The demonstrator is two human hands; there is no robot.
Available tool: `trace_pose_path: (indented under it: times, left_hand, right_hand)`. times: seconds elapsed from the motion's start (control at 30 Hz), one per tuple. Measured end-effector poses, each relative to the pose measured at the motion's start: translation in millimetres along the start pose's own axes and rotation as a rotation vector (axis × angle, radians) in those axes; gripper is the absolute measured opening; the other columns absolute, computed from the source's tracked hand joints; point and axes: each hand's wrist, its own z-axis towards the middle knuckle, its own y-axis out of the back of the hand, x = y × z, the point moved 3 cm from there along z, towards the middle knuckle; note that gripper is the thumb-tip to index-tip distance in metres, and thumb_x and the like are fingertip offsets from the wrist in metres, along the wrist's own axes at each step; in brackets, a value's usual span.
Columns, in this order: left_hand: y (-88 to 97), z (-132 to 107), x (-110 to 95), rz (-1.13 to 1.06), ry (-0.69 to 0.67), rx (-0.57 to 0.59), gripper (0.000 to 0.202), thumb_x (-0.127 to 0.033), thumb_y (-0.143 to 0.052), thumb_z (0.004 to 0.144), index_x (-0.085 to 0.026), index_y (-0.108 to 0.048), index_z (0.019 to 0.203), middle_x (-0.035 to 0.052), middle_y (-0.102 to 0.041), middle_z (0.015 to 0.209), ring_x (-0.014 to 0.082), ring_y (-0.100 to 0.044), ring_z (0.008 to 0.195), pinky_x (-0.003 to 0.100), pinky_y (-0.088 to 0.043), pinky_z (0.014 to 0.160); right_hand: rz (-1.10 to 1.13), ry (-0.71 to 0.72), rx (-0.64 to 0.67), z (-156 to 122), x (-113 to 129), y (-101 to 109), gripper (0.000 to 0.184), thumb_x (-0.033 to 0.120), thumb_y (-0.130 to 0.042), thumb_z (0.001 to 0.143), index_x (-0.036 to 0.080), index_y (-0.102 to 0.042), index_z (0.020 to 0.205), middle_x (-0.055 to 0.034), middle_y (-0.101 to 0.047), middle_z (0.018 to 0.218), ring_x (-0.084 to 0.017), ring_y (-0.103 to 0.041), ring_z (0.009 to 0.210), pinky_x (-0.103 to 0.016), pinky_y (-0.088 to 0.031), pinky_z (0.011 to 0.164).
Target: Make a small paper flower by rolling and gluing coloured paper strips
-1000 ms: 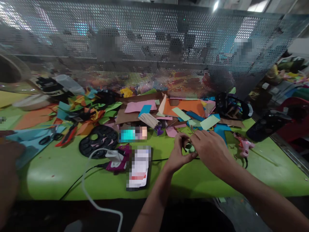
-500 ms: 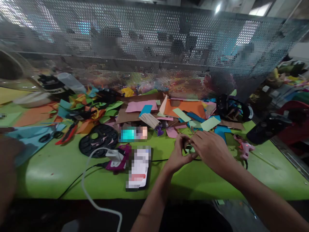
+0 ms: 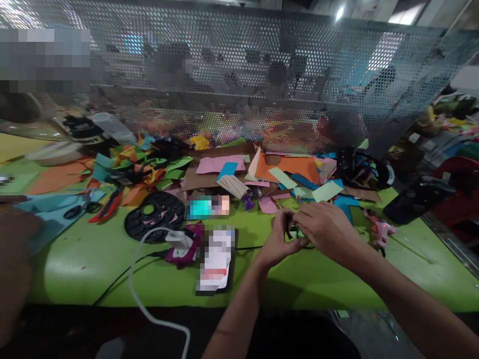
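Both of my hands meet over the green table top (image 3: 93,269), just right of the middle. My left hand (image 3: 279,239) is curled, its thumb and fingers pinching a small pale green rolled paper piece (image 3: 295,232). My right hand (image 3: 325,229) lies over the same piece from the right, fingers bent onto it and hiding most of it. A phone (image 3: 215,259) lies face up just left of my left wrist. A pink glue gun (image 3: 377,230) rests on the table to the right of my right hand.
Coloured paper scraps (image 3: 149,172) and an orange sheet (image 3: 288,167) cover the back of the table below a perforated metal screen (image 3: 239,85). A black round disc (image 3: 155,222), scissors (image 3: 80,212), a white cable (image 3: 142,294) and a dark blurred arm (image 3: 15,269) lie at left.
My hands have stayed together on the green piece. The right fingers have closed further over it, so less of it shows than a second ago.
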Motion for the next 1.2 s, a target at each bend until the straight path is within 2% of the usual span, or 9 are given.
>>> trace_pose_path:
  times: [0.23, 0.43, 0.57, 0.7, 0.9, 1.07, 1.2]
  left_hand:
    - [0.9, 0, 3, -0.006, 0.047, 0.007, 0.066, -0.061, -0.073, 0.07, -0.021, -0.043, 0.113, 0.0067, -0.047, 0.109, 0.0262, -0.045, 0.109, 0.04, -0.038, 0.098]
    - [4.1, 0, 5, -0.101, 0.027, -0.02, 0.063, -0.06, -0.071, 0.072, -0.023, -0.041, 0.114, 0.005, -0.045, 0.112, 0.0236, -0.045, 0.109, 0.036, -0.038, 0.095]
    - [5.5, 0, 5, -0.132, -0.005, -0.036, 0.058, -0.058, -0.072, 0.074, -0.023, -0.043, 0.111, 0.0024, -0.044, 0.107, 0.0206, -0.045, 0.103, 0.032, -0.039, 0.089]
    - [5.7, 1, 8, -0.152, -0.012, -0.046, 0.057, -0.057, -0.072, 0.074, -0.023, -0.043, 0.11, 0.0016, -0.043, 0.105, 0.0186, -0.044, 0.097, 0.031, -0.038, 0.085]
    - [5.1, 3, 13, -0.222, -0.034, -0.028, 0.058, -0.059, -0.072, 0.074, -0.024, -0.043, 0.11, 0.0024, -0.042, 0.106, 0.0211, -0.043, 0.103, 0.033, -0.038, 0.089]
    - [5.2, 3, 10, -0.18, -0.041, -0.019, 0.056, -0.056, -0.073, 0.075, -0.023, -0.044, 0.11, 0.0024, -0.044, 0.105, 0.0207, -0.045, 0.103, 0.033, -0.039, 0.09]
    - [5.5, 4, 18, -0.265, -0.035, -0.058, 0.056, -0.058, -0.073, 0.073, -0.023, -0.046, 0.108, 0.0018, -0.045, 0.104, 0.02, -0.044, 0.104, 0.031, -0.038, 0.09]
  right_hand:
    - [0.144, -0.074, 0.034, 2, -8, -3, 0.011, 0.012, -0.062, 0.088, 0.016, -0.07, 0.084, -0.0048, -0.071, 0.081, -0.018, -0.062, 0.076, -0.029, -0.035, 0.066]
    - [0.404, -0.211, -0.048, -4, -23, 0, 0.016, 0.023, -0.061, 0.094, 0.024, -0.074, 0.103, -0.0026, -0.076, 0.097, -0.019, -0.069, 0.088, -0.028, -0.046, 0.073]
    - [0.424, -0.267, -0.036, -7, -25, 3, 0.01, 0.026, -0.064, 0.092, 0.022, -0.073, 0.094, -0.0038, -0.074, 0.092, -0.019, -0.067, 0.086, -0.028, -0.046, 0.073]
    - [0.406, -0.255, -0.024, -6, -20, 0, 0.005, 0.019, -0.067, 0.088, 0.02, -0.071, 0.088, -0.0029, -0.071, 0.086, -0.019, -0.065, 0.083, -0.028, -0.042, 0.071]
    - [0.473, -0.255, -0.061, -3, -18, -2, 0.004, 0.023, -0.067, 0.088, 0.021, -0.07, 0.088, -0.002, -0.071, 0.086, -0.017, -0.064, 0.081, -0.027, -0.041, 0.068]
    - [0.503, -0.291, -0.003, 2, -16, -2, 0.004, 0.019, -0.07, 0.082, 0.021, -0.07, 0.085, -0.0014, -0.072, 0.085, -0.018, -0.065, 0.081, -0.027, -0.042, 0.068]
    - [0.562, -0.315, 0.001, 7, -16, -5, 0.003, 0.021, -0.069, 0.084, 0.022, -0.07, 0.086, -0.0023, -0.073, 0.088, -0.018, -0.065, 0.082, -0.028, -0.043, 0.07]
